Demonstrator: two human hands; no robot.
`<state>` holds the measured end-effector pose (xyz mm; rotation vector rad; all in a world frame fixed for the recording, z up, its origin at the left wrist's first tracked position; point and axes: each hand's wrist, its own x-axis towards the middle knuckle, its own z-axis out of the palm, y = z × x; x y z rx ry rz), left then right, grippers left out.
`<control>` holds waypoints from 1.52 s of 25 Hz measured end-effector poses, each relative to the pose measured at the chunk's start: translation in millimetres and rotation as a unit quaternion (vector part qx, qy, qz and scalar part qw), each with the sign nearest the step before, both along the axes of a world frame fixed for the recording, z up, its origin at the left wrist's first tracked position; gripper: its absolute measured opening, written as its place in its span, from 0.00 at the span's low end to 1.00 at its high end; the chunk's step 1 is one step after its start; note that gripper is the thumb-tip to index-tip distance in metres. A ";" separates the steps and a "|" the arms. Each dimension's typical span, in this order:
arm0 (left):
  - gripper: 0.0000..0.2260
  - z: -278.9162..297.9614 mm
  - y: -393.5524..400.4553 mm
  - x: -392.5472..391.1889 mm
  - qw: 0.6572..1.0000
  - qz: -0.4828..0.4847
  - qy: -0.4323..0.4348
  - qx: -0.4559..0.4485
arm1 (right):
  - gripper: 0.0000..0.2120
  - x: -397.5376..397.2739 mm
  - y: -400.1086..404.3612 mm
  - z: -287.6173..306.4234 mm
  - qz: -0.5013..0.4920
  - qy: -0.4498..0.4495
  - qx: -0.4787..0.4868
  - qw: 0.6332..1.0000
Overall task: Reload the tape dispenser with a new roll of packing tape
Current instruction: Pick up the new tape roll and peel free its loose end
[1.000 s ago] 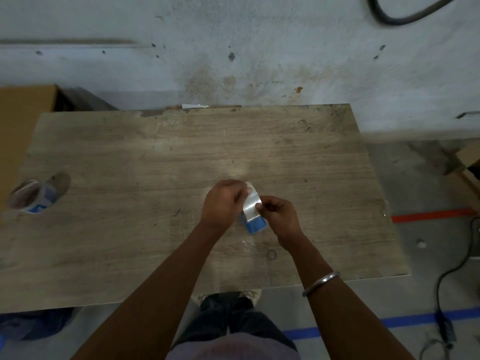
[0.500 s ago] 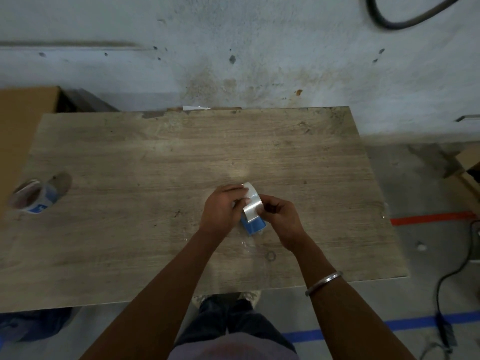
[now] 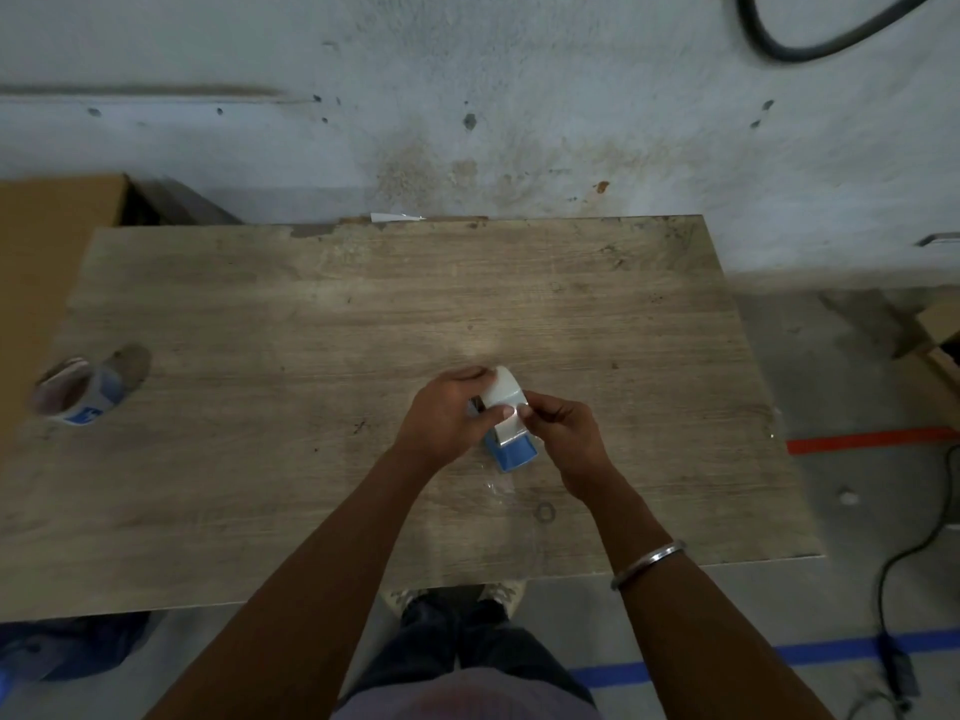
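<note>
A small blue tape dispenser stands on the wooden table, just right of centre. A roll of clear packing tape sits in its top. My left hand wraps the roll and dispenser from the left, thumb pressed on the tape. My right hand pinches the tape at the roll's right side, above the blue end. A second tape roll with a blue label lies at the table's far left edge.
A cardboard box stands left of the table. A wall runs behind the table. Cables and coloured floor tape lie on the floor to the right. A small ring-shaped mark shows near the front edge.
Both hands stay on the dispenser. My left thumb has shifted across the roll toward my right fingers, and the roll has tipped slightly.
</note>
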<state>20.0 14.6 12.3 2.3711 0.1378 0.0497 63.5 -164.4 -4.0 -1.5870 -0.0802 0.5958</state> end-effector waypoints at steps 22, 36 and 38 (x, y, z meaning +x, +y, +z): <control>0.06 6.8 9.5 19.4 0.977 0.144 0.121 -0.101 | 0.08 17.3 16.6 11.1 0.008 0.029 -0.120 0.992; 0.10 -7.0 3.4 -3.5 0.987 0.090 0.082 -0.102 | 0.10 17.7 22.6 14.4 0.010 0.001 -0.145 0.989; 0.09 -8.8 3.5 -4.7 0.986 0.096 0.074 -0.110 | 0.10 17.3 21.2 13.5 0.008 -0.001 -0.138 0.990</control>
